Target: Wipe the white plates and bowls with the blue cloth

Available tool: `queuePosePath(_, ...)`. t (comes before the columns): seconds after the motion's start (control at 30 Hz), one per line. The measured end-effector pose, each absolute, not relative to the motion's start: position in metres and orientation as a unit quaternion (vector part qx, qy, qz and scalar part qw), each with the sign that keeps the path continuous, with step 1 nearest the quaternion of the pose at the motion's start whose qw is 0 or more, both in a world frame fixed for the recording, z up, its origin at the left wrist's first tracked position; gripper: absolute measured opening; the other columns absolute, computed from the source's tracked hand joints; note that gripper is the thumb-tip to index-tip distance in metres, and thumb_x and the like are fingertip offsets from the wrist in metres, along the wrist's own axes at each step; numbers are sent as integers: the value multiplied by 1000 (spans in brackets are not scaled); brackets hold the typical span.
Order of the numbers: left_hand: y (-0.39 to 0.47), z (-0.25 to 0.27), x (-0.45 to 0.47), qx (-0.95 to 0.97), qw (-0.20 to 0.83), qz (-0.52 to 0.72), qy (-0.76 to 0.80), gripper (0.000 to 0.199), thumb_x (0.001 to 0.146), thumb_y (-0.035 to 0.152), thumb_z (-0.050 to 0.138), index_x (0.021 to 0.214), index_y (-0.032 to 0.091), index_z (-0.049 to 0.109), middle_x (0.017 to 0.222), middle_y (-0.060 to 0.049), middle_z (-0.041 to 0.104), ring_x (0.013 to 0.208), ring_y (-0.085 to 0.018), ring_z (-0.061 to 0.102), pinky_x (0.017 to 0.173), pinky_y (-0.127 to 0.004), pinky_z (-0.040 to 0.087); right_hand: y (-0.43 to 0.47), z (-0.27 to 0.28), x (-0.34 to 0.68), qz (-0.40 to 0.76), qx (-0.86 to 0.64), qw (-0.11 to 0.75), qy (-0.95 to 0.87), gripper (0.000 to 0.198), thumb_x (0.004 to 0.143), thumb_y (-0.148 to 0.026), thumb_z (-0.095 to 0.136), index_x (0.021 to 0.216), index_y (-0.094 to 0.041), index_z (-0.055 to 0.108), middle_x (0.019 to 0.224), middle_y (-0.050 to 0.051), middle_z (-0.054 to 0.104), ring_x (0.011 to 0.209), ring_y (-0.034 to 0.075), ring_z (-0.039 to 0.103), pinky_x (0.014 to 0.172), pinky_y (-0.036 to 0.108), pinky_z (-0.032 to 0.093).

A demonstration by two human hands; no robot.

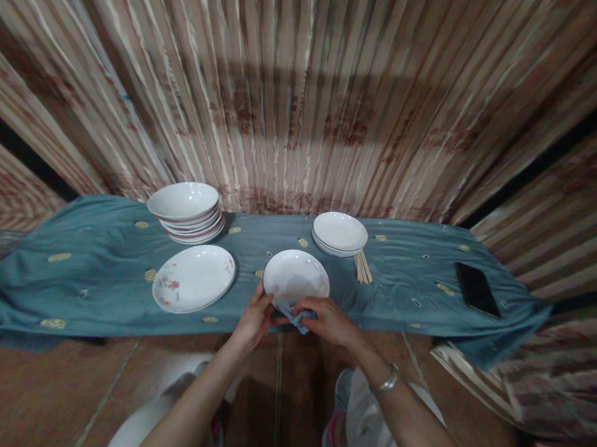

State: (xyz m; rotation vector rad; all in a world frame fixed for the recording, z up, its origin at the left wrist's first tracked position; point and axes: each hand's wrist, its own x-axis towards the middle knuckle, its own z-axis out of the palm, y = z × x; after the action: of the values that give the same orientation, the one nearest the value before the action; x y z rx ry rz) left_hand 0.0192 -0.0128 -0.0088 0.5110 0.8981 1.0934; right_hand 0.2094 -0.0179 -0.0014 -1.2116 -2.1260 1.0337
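Note:
A white plate with a thin dark rim (pixel 296 271) is at the front middle of the table. My left hand (pixel 256 318) grips its near left edge, thumb over the rim and fingers beneath. In my right hand (pixel 326 317) is a bunched blue cloth (pixel 297 315), pressed against the plate's near edge. Behind and to the right stands a short stack of white plates (pixel 340 232), with several wooden chopsticks (pixel 363 267) partly under it. Left of my hands lies an oval plate with a floral print (pixel 194 279).
A taller stack of bowls and plates (pixel 185 206) stands at the back left. A black phone (pixel 477 289) lies near the right end. Blue cloth with yellow pineapples covers the narrow table (pixel 105 273). Pleated curtains (pixel 282 97) hang right behind it.

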Motion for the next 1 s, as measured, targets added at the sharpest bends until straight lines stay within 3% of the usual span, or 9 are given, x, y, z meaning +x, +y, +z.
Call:
queuePosePath(0.27,-12,-4,21,218,731,491,421,73,82,13,62,148,29,35,131,-12,60,86,-22,70,69,-45,64,-17,-11,251,302,-494,241,-779,29,77,-3,55,94,-20,71,118,8,70,114,22,64,101,38,46)
queuePosePath(0.5,-11,-2,21,227,722,490,432,70,84,13,60,147,30,36,135,-12,58,86,-20,69,70,-45,64,-13,-15,256,254,-522,243,-777,34,75,0,51,94,-19,73,119,9,70,115,22,64,103,41,47)
queuePosePath(0.8,-13,-8,23,233,713,498,435,71,83,13,59,149,26,34,120,-11,66,79,-18,69,61,-33,62,-22,-9,213,319,-433,239,-809,25,86,-13,57,104,-19,74,119,9,72,111,24,66,99,38,50)
queuePosePath(1.0,-13,-11,25,235,705,507,438,70,82,17,63,147,25,39,102,-6,71,65,-13,65,49,-22,55,-11,-8,188,342,-381,263,-818,35,93,-14,45,119,-18,68,130,9,66,120,21,61,106,39,46)
